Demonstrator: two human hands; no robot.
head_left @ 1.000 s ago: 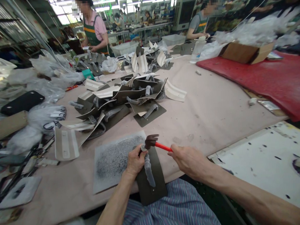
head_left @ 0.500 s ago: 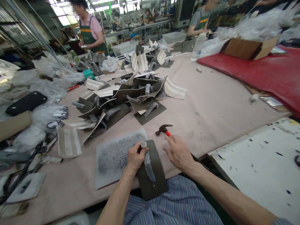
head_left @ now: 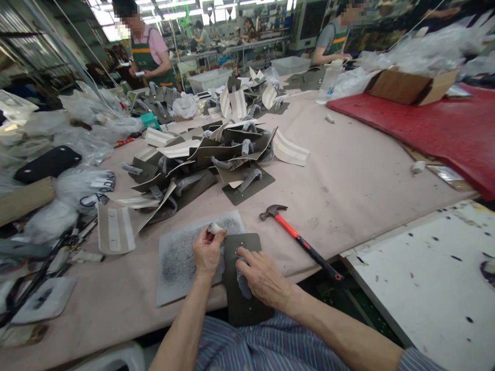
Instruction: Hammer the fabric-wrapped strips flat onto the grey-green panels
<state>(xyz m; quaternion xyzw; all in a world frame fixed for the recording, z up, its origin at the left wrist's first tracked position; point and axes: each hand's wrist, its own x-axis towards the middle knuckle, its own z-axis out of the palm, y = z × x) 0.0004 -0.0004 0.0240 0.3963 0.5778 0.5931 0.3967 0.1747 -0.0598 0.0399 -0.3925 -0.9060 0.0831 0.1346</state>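
My left hand (head_left: 207,252) pinches a short off-white cylinder (head_left: 214,228) above the speckled grey board (head_left: 175,260). Just right of it, a dark olive panel (head_left: 245,311) lies across the table edge and my lap. On this panel is a plastic-wrapped handle strap (head_left: 244,287), mostly covered by my right hand (head_left: 262,275). The fingers of that hand curl closed over the strap's upper part. Farther right, a claw hammer (head_left: 293,231) with a red and black grip rests on the table, its grip end past the edge, touched by neither hand.
A pile of similar panels with wrapped straps (head_left: 205,160) covers the table beyond. Plastic bags (head_left: 63,193) and tools crowd the left side. A red sheet (head_left: 412,123) bears an open cardboard box (head_left: 411,85). A white spotted board (head_left: 431,270) adjoins at right. Two co-workers stand behind.
My left hand has lifted up and left off the panel with the cylinder. My right hand has moved left from beside the hammer onto the strap, leaving the hammer lying in full view.
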